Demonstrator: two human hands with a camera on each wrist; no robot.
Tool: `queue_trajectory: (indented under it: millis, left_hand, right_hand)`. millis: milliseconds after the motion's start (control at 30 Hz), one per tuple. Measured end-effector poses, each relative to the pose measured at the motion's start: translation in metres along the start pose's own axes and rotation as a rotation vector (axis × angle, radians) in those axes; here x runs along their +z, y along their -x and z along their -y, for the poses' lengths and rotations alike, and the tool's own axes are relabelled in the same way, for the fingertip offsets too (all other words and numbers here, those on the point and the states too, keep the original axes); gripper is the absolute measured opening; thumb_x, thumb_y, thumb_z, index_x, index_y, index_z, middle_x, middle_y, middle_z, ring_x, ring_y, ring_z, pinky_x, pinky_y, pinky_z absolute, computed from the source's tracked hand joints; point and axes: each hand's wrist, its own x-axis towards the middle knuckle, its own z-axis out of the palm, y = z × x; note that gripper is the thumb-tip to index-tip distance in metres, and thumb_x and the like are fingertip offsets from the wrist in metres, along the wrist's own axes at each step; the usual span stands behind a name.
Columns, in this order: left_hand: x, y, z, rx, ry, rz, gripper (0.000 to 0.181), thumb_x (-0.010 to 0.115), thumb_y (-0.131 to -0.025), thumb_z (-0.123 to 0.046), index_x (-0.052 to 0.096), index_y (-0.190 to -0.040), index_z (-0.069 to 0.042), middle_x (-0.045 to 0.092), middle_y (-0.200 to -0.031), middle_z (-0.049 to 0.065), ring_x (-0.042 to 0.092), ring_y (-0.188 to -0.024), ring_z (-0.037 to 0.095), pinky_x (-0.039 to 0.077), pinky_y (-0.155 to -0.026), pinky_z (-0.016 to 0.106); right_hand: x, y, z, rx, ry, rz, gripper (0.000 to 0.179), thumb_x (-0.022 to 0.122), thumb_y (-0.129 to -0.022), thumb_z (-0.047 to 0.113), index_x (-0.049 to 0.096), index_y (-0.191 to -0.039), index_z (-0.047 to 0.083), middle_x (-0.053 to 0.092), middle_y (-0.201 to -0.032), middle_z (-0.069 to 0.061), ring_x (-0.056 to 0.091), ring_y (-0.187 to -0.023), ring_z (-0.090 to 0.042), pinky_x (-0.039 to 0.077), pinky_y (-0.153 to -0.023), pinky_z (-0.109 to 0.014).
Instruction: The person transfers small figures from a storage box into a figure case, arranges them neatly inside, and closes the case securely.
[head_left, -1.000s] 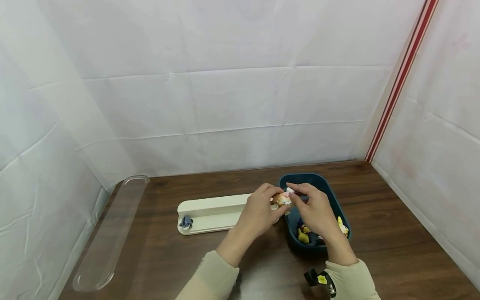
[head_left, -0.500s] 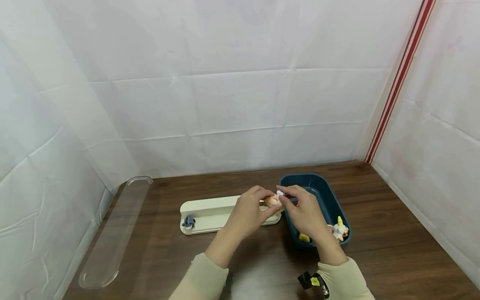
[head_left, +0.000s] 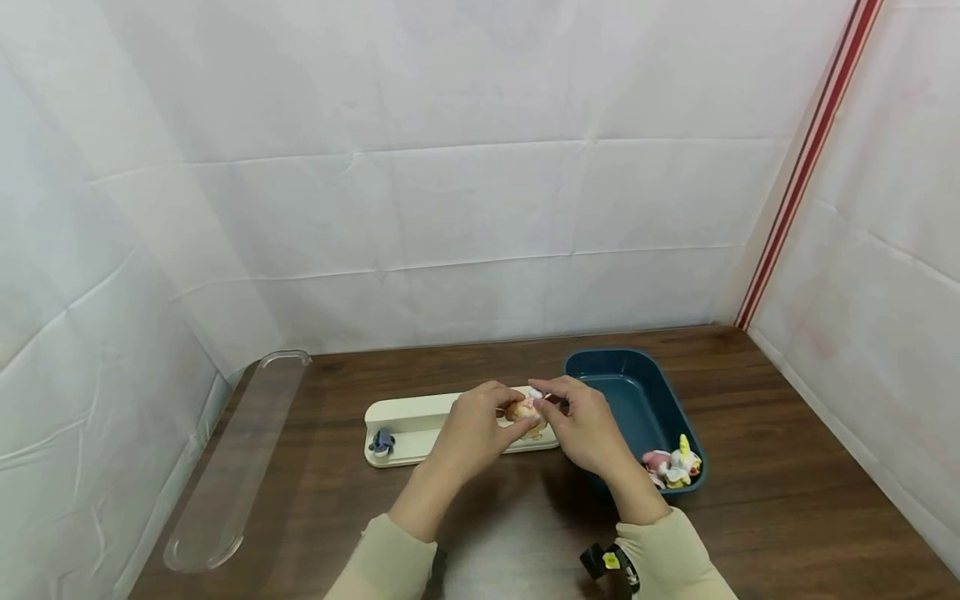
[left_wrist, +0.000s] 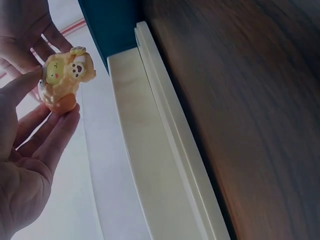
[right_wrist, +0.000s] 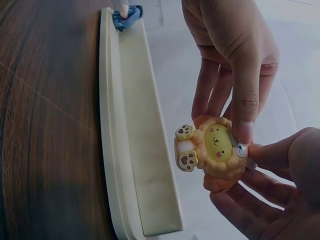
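Observation:
A small toy figurine (right_wrist: 219,142), with a yellow smiling face, fluffy orange suit and paw-print soles, is held between both hands. My left hand (head_left: 474,427) pinches it from the left with thumb and fingers. From the other side, my right hand (head_left: 588,425) grips it at the white piece on its head. In the head view the hands overlap the right part of a long cream stepped display base (head_left: 420,425), and the figurine is partly hidden by fingers. On the base's left end sits a blue figurine (head_left: 382,442).
A dark teal bin (head_left: 630,404) stands right of the base, with a white yellow-horned figurine (head_left: 684,463) and a pink one (head_left: 657,465) in its near corner. A long clear plastic cover (head_left: 236,458) lies at the left. White sheeting (head_left: 480,208) surrounds the brown table (head_left: 787,467).
Both hands have moved left with the figurine, from over the bin to over the right part of the base. More of the bin and its figurines now shows.

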Motion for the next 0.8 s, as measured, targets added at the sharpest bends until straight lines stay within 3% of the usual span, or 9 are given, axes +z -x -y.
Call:
queue_trajectory:
  millis: [233,800]
  left_hand:
    - [-0.006,0.007,0.008,-0.030,-0.013,-0.015,0.028,0.084,-0.089,-0.030,0.079,-0.109,-0.010,0.074,-0.101,0.001,0.074,-0.089,0.017,0.061,-0.078,0.027]
    - [-0.026,0.019,0.027,-0.108,-0.009,-0.022,0.023,0.087,-0.084,-0.026,0.079,-0.101,-0.013,0.076,-0.096,0.000,0.076,-0.088,0.017,0.062,-0.078,0.030]
  right_hand:
    - [0.013,-0.005,0.006,0.004,-0.029,0.025,0.031,0.065,-0.103,0.016,0.071,-0.133,0.014,0.072,-0.122,-0.004,0.070,-0.103,-0.020,0.062,-0.086,-0.040]
    - [0.040,-0.017,0.020,0.003,-0.012,0.066,0.030,0.067,-0.102,0.020,0.073,-0.131,0.014,0.073,-0.124,-0.004,0.070,-0.108,-0.022,0.061,-0.085,-0.042]
